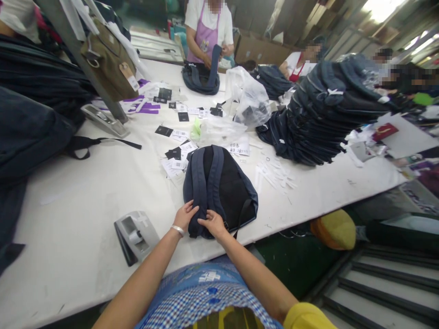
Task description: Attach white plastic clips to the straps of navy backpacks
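A dark navy backpack (236,194) lies on the white table in front of me, its black back panel and two shoulder straps facing up. My left hand (184,216) grips the left edge of the nearer shoulder strap (199,180), close to its lower end. On the same strap's other edge, my right hand (214,224) pinches the fabric between thumb and fingers. Its fingertips are partly hidden. Black and white paper tags (176,163) lie scattered just beyond the bag. To the left of my hands stands a grey tape dispenser (136,235).
A tall stack of navy backpacks (318,114) rises at the right. More dark bags (30,119) crowd the left, near a metal post (103,87). Clear plastic bags (248,98) and white strips (274,173) lie mid-table. Across the table, a person (208,32) handles another backpack.
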Demonstrator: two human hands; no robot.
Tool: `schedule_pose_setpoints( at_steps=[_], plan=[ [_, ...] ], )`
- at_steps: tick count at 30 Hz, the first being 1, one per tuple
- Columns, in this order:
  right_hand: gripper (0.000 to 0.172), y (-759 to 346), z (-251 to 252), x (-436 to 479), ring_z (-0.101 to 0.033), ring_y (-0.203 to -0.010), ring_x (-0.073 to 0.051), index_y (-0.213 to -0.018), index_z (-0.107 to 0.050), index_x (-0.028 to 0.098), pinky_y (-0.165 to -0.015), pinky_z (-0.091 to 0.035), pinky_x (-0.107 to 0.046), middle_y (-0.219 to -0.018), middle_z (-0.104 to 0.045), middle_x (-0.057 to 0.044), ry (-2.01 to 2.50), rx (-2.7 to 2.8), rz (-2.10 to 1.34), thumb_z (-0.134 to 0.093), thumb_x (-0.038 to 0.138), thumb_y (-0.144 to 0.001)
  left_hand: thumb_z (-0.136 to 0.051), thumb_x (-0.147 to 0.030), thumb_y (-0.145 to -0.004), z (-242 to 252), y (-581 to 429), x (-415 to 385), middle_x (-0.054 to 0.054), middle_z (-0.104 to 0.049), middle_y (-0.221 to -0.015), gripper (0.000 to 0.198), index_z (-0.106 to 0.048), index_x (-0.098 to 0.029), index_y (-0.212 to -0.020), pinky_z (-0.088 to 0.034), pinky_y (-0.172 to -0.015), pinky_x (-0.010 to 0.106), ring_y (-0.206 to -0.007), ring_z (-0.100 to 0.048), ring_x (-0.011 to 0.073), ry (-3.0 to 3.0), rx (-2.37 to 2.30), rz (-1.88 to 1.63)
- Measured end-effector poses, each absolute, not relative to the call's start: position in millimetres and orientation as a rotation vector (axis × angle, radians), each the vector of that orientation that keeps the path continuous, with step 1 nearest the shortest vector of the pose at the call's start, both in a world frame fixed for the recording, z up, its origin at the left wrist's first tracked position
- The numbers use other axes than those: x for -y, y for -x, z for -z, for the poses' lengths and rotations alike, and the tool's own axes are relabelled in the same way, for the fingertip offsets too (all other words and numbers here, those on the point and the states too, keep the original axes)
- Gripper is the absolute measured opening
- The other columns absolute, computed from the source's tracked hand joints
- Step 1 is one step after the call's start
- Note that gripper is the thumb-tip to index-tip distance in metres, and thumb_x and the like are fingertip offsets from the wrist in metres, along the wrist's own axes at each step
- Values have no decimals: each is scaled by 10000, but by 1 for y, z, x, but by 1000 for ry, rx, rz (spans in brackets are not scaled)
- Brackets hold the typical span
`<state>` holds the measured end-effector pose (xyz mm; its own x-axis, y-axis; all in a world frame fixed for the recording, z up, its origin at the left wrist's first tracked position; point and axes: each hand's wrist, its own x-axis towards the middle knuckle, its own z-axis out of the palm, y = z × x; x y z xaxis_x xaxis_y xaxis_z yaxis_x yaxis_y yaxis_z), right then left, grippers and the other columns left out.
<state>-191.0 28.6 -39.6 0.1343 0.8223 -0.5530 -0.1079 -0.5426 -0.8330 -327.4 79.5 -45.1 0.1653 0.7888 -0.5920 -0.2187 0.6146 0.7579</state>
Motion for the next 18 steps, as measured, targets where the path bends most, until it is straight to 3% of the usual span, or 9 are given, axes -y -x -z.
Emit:
schedule_pose_setpoints(
  at_steps=[4,8,18],
  plan=[
    [498,197,37,-29,-667,-729,-190,-915,-572,181,-749,-531,-334,-790,-691,-25,1543,509,-1540,-818,304,-500,-784,-444,-576,37,341,-68,118,-716,-1057,544,-671,-133,-1008,-504,-922,402,-1023,-647,292,-810,-1181,-643],
    [468,193,34,-31,-661,-752,-194,-868,-585,177,-779,-519,-343,-784,-682,-22,1524,551,-1577,-821,284,-479,-671,-547,-653,35,338,-53,104,-744,-935,567,-662,-121,-1026,-543,-804,387,-918,-682,282,-795,-1201,-587],
    [483,171,24,-35,-672,-834,-213,-907,-551,182,-808,-520,-343,-907,-685,-51,1370,642,-1782,-809,263,-506,-588,-532,-725,25,314,-25,120,-706,-1075,484,-695,-146,-996,-476,-928,378,-1023,-642,278,-1041,-1804,-681]
  ],
)
